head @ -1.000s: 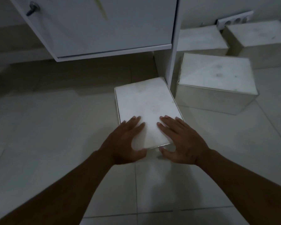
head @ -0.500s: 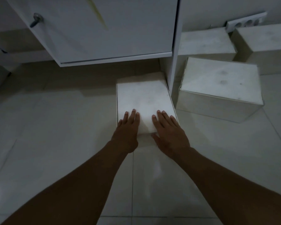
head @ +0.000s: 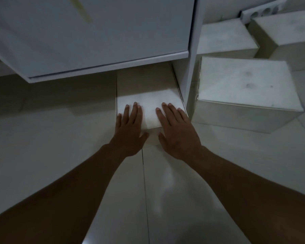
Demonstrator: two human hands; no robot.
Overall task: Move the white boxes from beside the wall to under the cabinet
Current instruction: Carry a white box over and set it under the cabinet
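A white box (head: 148, 103) lies on the tiled floor, its far half in shadow under the white cabinet (head: 99, 36). My left hand (head: 129, 127) and my right hand (head: 176, 129) rest flat on its near top edge, fingers spread, thumbs down over the front face. The box's right side runs close along the cabinet's side panel (head: 192, 55). Three more white boxes stand to the right of that panel: a large one (head: 243, 88) in front, and two behind it by the wall, one (head: 225, 37) on the left and one (head: 289, 29) on the right.
A white power strip (head: 264, 10) sits against the wall at the top right. Open tiled floor (head: 42, 138) spreads to the left and toward me. Dark space runs under the cabinet to the left of the box.
The box has slid away from me and farther beneath the cabinet, both hands flat on it the whole time. The view has moved closer to the cabinet.
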